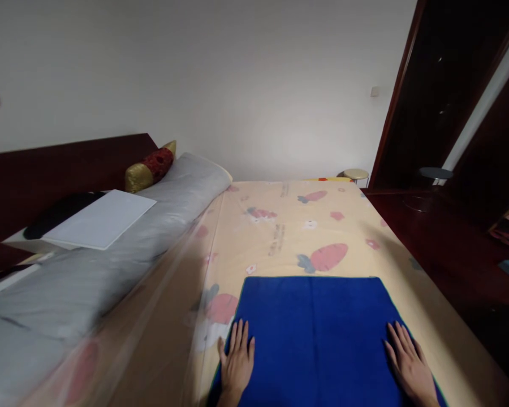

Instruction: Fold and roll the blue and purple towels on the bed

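Touching blue cloth (324, 336) — both hands (238, 356) (409, 360)

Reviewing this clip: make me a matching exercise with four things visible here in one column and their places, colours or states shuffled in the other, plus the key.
Column one
1. Cloth
2. Left hand
3. Cushion
4. Round stool with a pale seat

Column two
A. Red and gold, by the dark headboard
B. Beyond the bed's far edge, near the white wall
C. Blue, spread over the patterned bed cover
D. Palm down, fingers extended, on the side nearer the grey bolster

Right pairs: 1-C, 2-D, 3-A, 4-B
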`<act>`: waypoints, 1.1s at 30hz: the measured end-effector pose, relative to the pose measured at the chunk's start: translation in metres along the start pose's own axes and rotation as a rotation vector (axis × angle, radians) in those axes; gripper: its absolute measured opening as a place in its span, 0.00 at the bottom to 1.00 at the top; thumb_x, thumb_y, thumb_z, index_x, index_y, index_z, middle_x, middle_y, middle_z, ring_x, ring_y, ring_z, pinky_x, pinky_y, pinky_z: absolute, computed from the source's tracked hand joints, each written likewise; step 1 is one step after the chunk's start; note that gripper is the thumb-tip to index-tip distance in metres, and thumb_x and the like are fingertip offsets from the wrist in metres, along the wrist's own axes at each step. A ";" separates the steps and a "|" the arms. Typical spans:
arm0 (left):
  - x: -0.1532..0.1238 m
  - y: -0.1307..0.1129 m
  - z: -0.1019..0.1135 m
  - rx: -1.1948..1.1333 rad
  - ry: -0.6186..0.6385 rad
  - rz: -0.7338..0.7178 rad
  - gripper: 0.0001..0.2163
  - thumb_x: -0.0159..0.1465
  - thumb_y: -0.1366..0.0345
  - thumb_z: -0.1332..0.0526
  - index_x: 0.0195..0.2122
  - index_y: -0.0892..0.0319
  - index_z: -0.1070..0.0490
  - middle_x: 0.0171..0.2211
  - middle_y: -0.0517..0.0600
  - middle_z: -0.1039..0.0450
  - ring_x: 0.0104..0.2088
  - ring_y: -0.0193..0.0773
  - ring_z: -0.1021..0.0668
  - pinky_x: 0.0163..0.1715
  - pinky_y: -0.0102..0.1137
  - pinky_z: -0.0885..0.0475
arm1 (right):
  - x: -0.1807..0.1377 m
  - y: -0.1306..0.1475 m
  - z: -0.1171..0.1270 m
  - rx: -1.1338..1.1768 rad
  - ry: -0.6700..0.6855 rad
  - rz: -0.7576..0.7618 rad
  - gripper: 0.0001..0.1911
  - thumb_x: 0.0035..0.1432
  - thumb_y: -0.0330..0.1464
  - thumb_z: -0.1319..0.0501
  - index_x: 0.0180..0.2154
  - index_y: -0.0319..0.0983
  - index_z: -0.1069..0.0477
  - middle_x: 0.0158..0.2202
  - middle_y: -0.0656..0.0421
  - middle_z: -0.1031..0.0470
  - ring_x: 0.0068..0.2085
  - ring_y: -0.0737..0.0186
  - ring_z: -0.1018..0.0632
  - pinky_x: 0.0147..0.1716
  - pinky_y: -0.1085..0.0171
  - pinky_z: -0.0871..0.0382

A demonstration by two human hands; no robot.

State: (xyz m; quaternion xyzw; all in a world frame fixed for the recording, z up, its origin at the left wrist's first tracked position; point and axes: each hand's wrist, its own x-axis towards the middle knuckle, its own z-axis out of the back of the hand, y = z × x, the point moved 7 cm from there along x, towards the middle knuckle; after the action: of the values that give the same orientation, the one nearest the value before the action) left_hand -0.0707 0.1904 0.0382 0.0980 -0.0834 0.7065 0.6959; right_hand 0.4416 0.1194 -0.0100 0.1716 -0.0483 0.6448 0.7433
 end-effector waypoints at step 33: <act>0.169 -0.025 -0.031 0.125 0.282 0.026 0.25 0.67 0.58 0.58 0.65 0.57 0.49 0.67 0.52 0.53 0.68 0.45 0.53 0.63 0.56 0.64 | 0.151 0.026 -0.046 -0.075 0.031 -0.076 0.35 0.64 0.46 0.64 0.65 0.33 0.50 0.68 0.50 0.51 0.68 0.52 0.51 0.64 0.47 0.59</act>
State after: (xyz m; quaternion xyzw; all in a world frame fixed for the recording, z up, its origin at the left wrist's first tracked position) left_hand -0.0482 0.3622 0.0508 0.0397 0.0581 0.7260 0.6841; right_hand 0.4342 0.2786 -0.0035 0.1353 -0.0543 0.6166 0.7737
